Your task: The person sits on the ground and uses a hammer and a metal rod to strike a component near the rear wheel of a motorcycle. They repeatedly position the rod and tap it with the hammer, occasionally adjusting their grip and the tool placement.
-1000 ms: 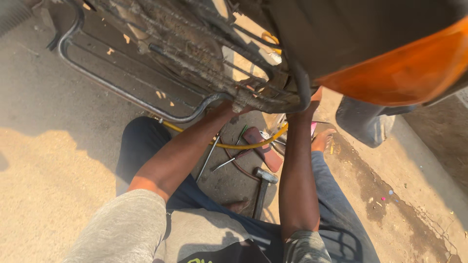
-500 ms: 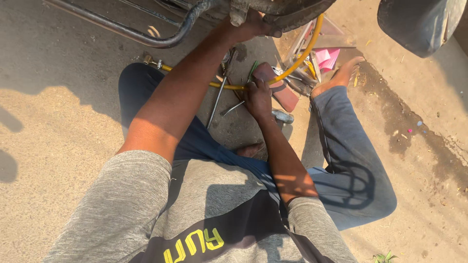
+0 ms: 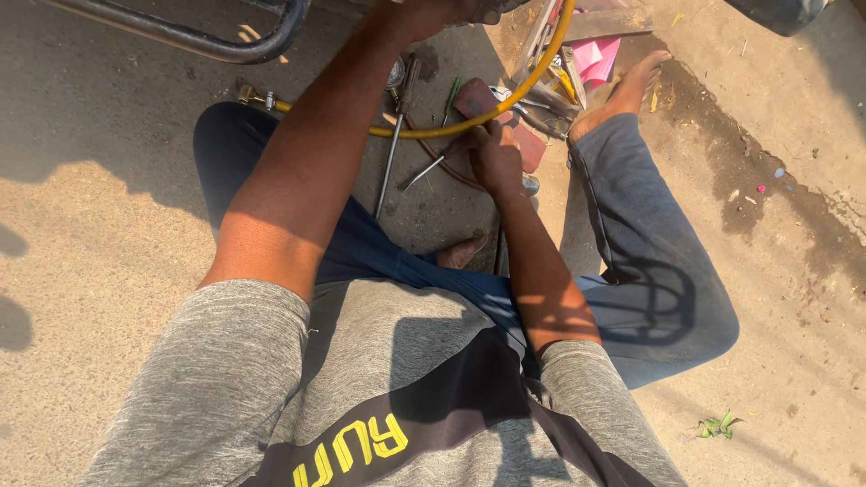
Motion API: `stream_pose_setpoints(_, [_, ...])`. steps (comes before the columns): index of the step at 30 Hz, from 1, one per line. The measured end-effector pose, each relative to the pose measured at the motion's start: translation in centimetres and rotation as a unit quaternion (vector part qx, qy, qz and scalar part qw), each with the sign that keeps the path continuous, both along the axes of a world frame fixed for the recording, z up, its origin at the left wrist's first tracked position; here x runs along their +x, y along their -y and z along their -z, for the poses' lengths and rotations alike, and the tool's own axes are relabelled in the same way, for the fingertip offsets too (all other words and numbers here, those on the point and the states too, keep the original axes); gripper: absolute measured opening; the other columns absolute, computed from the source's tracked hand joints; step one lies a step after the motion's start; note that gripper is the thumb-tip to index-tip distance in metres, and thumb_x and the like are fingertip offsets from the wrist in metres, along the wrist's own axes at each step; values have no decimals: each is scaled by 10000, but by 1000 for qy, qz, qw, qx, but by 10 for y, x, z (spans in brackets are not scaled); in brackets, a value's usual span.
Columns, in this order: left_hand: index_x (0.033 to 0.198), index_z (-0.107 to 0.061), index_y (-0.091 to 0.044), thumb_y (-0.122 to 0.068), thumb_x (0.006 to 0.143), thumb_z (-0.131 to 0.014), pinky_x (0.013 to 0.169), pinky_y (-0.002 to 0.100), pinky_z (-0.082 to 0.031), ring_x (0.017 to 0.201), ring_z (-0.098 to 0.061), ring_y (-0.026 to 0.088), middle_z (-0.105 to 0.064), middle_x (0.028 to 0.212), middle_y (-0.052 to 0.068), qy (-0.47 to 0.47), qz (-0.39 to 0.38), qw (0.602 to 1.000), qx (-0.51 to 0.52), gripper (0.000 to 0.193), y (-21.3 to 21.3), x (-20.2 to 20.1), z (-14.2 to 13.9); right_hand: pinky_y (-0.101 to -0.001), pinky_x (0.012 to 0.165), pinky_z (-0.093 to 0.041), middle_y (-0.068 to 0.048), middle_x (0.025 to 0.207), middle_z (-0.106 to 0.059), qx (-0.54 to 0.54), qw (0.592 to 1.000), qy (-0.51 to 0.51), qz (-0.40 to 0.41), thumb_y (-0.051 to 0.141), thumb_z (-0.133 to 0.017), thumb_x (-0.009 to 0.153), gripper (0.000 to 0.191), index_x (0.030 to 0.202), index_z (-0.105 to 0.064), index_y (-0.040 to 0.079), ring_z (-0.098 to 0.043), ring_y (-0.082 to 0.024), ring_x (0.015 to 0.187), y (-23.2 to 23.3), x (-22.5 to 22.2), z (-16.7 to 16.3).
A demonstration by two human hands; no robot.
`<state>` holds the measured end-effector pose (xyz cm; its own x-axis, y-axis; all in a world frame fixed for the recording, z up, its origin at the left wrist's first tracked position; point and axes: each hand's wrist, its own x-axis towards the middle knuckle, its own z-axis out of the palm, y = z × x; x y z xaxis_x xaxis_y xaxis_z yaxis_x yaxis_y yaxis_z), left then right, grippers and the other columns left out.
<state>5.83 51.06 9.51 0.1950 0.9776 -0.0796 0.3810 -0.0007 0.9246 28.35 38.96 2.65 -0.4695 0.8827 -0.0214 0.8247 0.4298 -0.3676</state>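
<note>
Yellow hose (image 3: 505, 106) arcs over scattered tools on the concrete — the right hand (image 3: 494, 158) closes its fingers on a slim metal tool (image 3: 431, 168) lying there, not yet lifted. The left hand (image 3: 431, 11) is raised to the dark frame (image 3: 194, 38); its grip can't be told.

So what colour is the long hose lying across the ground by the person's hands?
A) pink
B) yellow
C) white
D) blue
B: the hose curving over the ground past the right hand and on up toward the top edge is plainly yellow along its whole visible length.
</note>
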Motion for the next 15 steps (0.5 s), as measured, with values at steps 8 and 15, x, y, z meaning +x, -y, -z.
stream_pose_setpoints(8, [1352,-576,-71,-368,688,-942,913,365,-592,1131,-656,225,-698,1218,74,189,-14,980,68,815,-3,-9,-18,-512,994,-469,-150,1108,-663,-97,969,201,-110,258,-594,971,213,1071,-687,94,-616,-364,1128,7,-29,-22])
stream_pose_setpoints(15, [1341,-644,-170,-735,717,-761,978,355,-470,1105,-645,207,-713,1209,30,-37,38,995,-83,850,-13,-2,-1,-459,786,-530,-169,931,-714,-209,977,42,-23,306,-689,914,307,1043,-639,32,-690,-341,877,-34,20,-141])
